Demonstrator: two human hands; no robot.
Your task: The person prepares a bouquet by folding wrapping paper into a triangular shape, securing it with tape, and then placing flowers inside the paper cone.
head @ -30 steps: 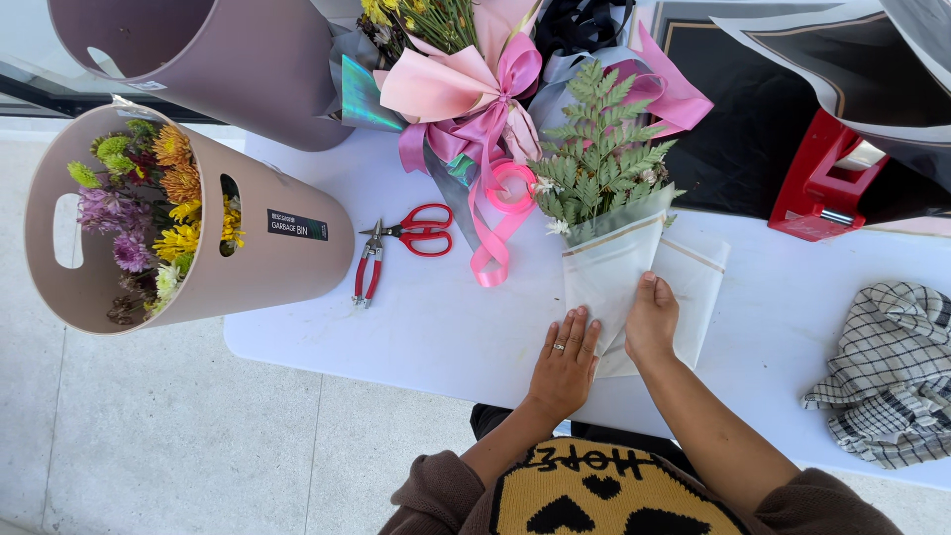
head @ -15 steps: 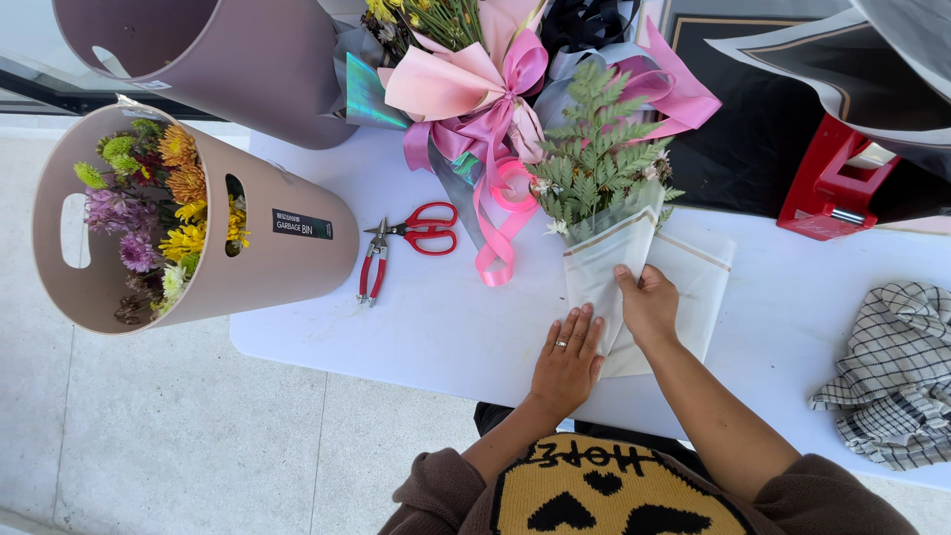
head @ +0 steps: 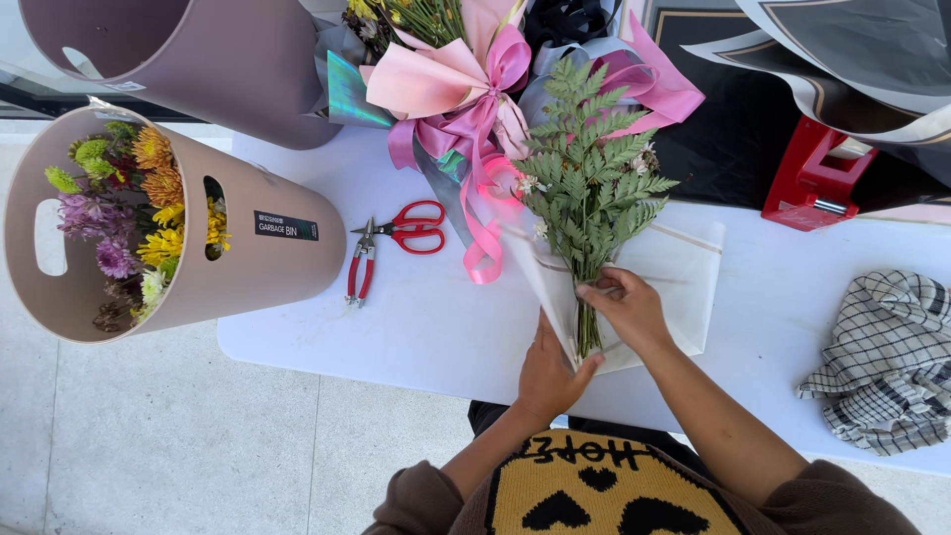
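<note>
I see the fern bunch (head: 586,188) lying on stiff translucent wrapping paper (head: 684,272) at the white table's (head: 416,327) near edge. My right hand (head: 626,309) pinches the stems; my left hand (head: 547,374) seems to lift the paper's fold. The feathery fronds could slip out if that pinch loosens.

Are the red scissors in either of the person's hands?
No, the red scissors lie on the white table, away from both hands at the fern bundle.
</note>
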